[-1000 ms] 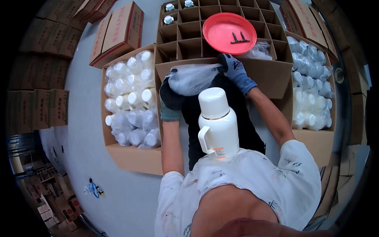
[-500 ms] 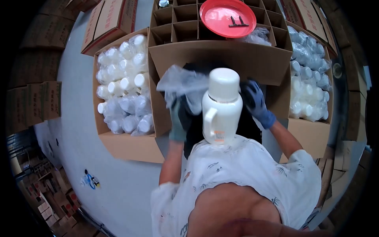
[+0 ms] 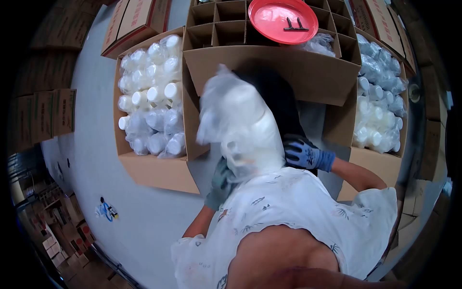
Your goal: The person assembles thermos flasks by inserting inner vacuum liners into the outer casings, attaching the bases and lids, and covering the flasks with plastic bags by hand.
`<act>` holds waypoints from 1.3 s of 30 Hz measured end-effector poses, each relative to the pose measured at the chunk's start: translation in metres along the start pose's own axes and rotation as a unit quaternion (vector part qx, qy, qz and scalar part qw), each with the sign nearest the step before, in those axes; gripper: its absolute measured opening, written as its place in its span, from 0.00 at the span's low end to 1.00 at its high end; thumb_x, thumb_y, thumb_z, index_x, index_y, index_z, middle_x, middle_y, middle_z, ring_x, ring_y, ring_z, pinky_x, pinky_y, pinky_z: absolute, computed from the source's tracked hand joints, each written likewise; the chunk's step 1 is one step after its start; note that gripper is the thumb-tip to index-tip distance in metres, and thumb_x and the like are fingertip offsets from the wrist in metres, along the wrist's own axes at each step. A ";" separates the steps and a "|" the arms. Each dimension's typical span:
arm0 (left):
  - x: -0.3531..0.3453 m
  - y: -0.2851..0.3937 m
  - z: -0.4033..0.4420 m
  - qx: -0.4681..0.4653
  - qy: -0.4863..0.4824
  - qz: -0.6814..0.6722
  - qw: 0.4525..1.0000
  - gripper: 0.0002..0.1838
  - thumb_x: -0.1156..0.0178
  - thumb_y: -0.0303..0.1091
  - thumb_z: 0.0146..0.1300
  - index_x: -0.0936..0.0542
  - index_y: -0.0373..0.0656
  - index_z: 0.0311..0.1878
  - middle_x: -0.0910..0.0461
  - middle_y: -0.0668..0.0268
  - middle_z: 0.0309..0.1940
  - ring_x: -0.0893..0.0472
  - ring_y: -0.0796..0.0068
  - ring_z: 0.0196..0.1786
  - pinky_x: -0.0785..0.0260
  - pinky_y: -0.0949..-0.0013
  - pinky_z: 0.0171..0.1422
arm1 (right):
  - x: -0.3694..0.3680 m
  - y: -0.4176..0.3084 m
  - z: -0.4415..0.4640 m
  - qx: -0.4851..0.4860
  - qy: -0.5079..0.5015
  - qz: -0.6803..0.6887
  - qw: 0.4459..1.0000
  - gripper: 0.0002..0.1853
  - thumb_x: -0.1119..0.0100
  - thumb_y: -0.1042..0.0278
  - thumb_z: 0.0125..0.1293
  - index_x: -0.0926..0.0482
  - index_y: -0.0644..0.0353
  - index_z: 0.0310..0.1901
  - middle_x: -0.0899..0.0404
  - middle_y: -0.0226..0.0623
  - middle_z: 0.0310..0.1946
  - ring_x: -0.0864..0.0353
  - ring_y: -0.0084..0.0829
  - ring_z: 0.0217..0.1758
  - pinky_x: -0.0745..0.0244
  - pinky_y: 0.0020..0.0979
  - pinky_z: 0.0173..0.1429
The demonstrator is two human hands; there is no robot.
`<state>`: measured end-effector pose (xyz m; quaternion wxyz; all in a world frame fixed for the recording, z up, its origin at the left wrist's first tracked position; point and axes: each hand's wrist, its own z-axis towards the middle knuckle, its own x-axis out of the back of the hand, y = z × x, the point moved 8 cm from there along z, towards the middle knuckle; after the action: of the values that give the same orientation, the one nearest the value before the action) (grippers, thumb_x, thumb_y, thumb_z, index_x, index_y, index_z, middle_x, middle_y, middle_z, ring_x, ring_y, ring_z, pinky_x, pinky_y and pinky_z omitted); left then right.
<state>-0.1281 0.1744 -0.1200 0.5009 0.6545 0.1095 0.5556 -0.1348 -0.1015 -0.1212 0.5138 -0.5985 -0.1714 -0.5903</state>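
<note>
A white flask [image 3: 257, 139] with a handle lies against my lap and shirt, now covered by a clear plastic bag [image 3: 216, 103] whose loose end sticks up toward the divided carton. My left hand [image 3: 222, 182], in a grey-green glove, is closed on the bag's lower left edge beside the flask's base. On the other side, my right hand [image 3: 301, 153], in a blue and black glove, rests against the bagged flask with its fingers bent; its fingertips are partly hidden at the flask's side.
Ahead is a divided carton [image 3: 269, 72] with a red plate [image 3: 284, 21] holding two dark pieces. Cartons of bagged white-capped bottles stand at left [image 3: 154, 176] and right [image 3: 378, 166]. Closed boxes [image 3: 137, 24] lie beyond; a small blue item [image 3: 106, 210] is on the floor.
The plastic bag has gone from my left hand's side over the flask and down around it. Both hands have moved down toward my body, along the flask's sides.
</note>
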 end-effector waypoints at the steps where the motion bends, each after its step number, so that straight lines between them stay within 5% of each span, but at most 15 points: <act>1: -0.011 -0.004 -0.018 -0.035 -0.044 0.040 0.998 0.23 0.41 0.26 0.58 0.26 0.39 0.60 0.29 0.47 0.62 0.29 0.47 0.64 0.38 0.55 0.68 | -0.021 -0.005 -0.011 0.029 -0.052 0.004 0.998 0.17 0.40 0.61 0.53 0.22 0.58 0.43 0.27 0.45 0.51 0.30 0.47 0.60 0.38 0.56 0.67; 5: 0.006 -0.033 -0.042 0.132 -0.148 -0.192 0.961 0.25 0.40 0.28 0.61 0.27 0.42 0.63 0.26 0.54 0.60 0.28 0.57 0.65 0.34 0.58 0.67 | -0.008 -0.007 -0.027 0.008 -0.047 0.040 0.998 0.17 0.41 0.58 0.50 0.21 0.57 0.41 0.26 0.44 0.49 0.30 0.47 0.58 0.39 0.55 0.68; 9: 0.084 0.006 0.087 0.322 0.031 -0.395 0.860 0.27 0.40 0.37 0.64 0.31 0.37 0.65 0.21 0.53 0.53 0.21 0.62 0.57 0.30 0.62 0.62 | 0.003 -0.011 -0.016 0.032 -0.068 0.049 0.996 0.18 0.41 0.57 0.49 0.21 0.57 0.40 0.26 0.44 0.48 0.30 0.47 0.58 0.38 0.54 0.69; 11: 0.080 0.033 0.135 0.131 -0.001 -0.011 0.991 0.27 0.39 0.39 0.64 0.30 0.36 0.63 0.18 0.58 0.46 0.17 0.66 0.47 0.26 0.65 0.52 | -0.006 -0.009 -0.015 0.035 -0.065 0.066 0.995 0.18 0.41 0.59 0.49 0.22 0.58 0.41 0.26 0.45 0.48 0.30 0.47 0.57 0.37 0.54 0.67; 13: 0.064 0.003 0.129 0.181 -0.112 0.177 0.961 0.28 0.38 0.42 0.64 0.31 0.35 0.62 0.19 0.56 0.45 0.17 0.65 0.45 0.25 0.64 0.49 | -0.011 -0.002 -0.017 0.006 -0.078 0.076 0.994 0.17 0.39 0.62 0.51 0.22 0.60 0.42 0.26 0.46 0.49 0.28 0.47 0.56 0.35 0.52 0.66; 18: 0.065 -0.102 -0.017 0.405 -0.038 -0.416 0.813 0.33 0.37 0.42 0.60 0.34 0.40 0.67 0.24 0.63 0.57 0.24 0.67 0.56 0.29 0.64 0.59 | 0.015 0.021 0.077 -0.197 -0.012 0.401 0.895 0.15 0.38 0.68 0.61 0.23 0.63 0.48 0.25 0.48 0.51 0.24 0.48 0.53 0.31 0.43 0.63; 21: 0.082 -0.090 -0.058 0.345 0.166 -0.481 0.789 0.31 0.36 0.35 0.60 0.32 0.40 0.66 0.25 0.62 0.58 0.26 0.67 0.61 0.32 0.62 0.64 | 0.008 0.033 0.178 -0.073 0.104 0.332 0.935 0.15 0.38 0.70 0.64 0.23 0.66 0.50 0.25 0.48 0.53 0.24 0.47 0.53 0.31 0.40 0.62; 23: 0.100 -0.103 -0.078 0.240 0.189 -0.197 0.932 0.29 0.37 0.32 0.61 0.31 0.40 0.65 0.24 0.61 0.58 0.26 0.64 0.61 0.33 0.60 0.66 | 0.012 0.039 0.276 -0.098 0.078 0.380 0.917 0.17 0.36 0.73 0.60 0.23 0.65 0.50 0.26 0.49 0.54 0.25 0.48 0.54 0.31 0.40 0.63; 27: 0.098 -0.194 -0.120 0.125 0.283 -0.621 0.720 0.25 0.45 0.35 0.66 0.33 0.41 0.65 0.27 0.60 0.62 0.24 0.57 0.58 0.32 0.50 0.65 | 0.043 0.022 0.383 0.040 0.127 0.290 0.948 0.20 0.34 0.71 0.54 0.23 0.62 0.51 0.27 0.49 0.54 0.27 0.50 0.58 0.31 0.41 0.64; 28: 0.100 -0.216 -0.133 0.212 0.276 -0.461 0.816 0.24 0.48 0.36 0.68 0.34 0.42 0.66 0.29 0.60 0.64 0.27 0.57 0.62 0.35 0.51 0.68 | 0.041 0.025 0.377 0.033 0.136 0.254 0.957 0.20 0.34 0.69 0.55 0.23 0.62 0.50 0.27 0.49 0.53 0.28 0.49 0.59 0.32 0.41 0.64; 30: 0.112 -0.203 -0.089 0.165 0.236 -0.555 0.780 0.26 0.52 0.38 0.71 0.37 0.42 0.70 0.35 0.61 0.69 0.37 0.60 0.70 0.48 0.54 0.75 | 0.054 0.033 0.350 -0.021 0.189 0.262 0.946 0.18 0.35 0.62 0.58 0.23 0.62 0.48 0.27 0.48 0.51 0.28 0.47 0.57 0.32 0.41 0.63; 31: 0.122 -0.156 -0.045 0.123 0.205 -0.779 0.579 0.27 0.54 0.40 0.72 0.40 0.42 0.72 0.40 0.60 0.72 0.43 0.63 0.74 0.58 0.56 0.79 | 0.064 0.033 0.339 -0.046 0.186 0.337 0.922 0.17 0.36 0.62 0.61 0.24 0.62 0.47 0.26 0.46 0.50 0.28 0.45 0.55 0.32 0.40 0.61; 33: 0.113 -0.123 0.018 0.068 0.119 -0.806 0.576 0.26 0.55 0.40 0.74 0.40 0.39 0.71 0.39 0.58 0.71 0.40 0.63 0.72 0.50 0.59 0.77 | 0.088 0.043 0.287 -0.068 0.290 0.292 0.909 0.13 0.41 0.62 0.66 0.24 0.62 0.44 0.26 0.45 0.48 0.27 0.44 0.52 0.32 0.39 0.59; 35: 0.087 -0.154 0.036 0.123 0.094 -0.543 0.825 0.25 0.54 0.39 0.73 0.37 0.36 0.68 0.36 0.56 0.68 0.35 0.62 0.69 0.44 0.61 0.73 | 0.105 0.054 0.230 -0.108 0.371 0.290 0.876 0.13 0.42 0.62 0.67 0.24 0.62 0.46 0.26 0.43 0.49 0.27 0.42 0.54 0.32 0.38 0.61; 39: 0.058 -0.129 0.130 0.106 0.014 -0.332 0.937 0.25 0.54 0.41 0.73 0.36 0.35 0.67 0.33 0.55 0.67 0.32 0.60 0.66 0.41 0.61 0.70 | 0.144 0.063 0.103 -0.202 0.526 0.280 0.777 0.20 0.40 0.57 0.67 0.24 0.63 0.53 0.26 0.41 0.53 0.27 0.36 0.59 0.33 0.36 0.64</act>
<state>0.0549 0.2071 -0.1692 0.5832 0.6223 0.3859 0.3517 0.0063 -0.1018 0.0032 0.5338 -0.3062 0.4237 -0.6646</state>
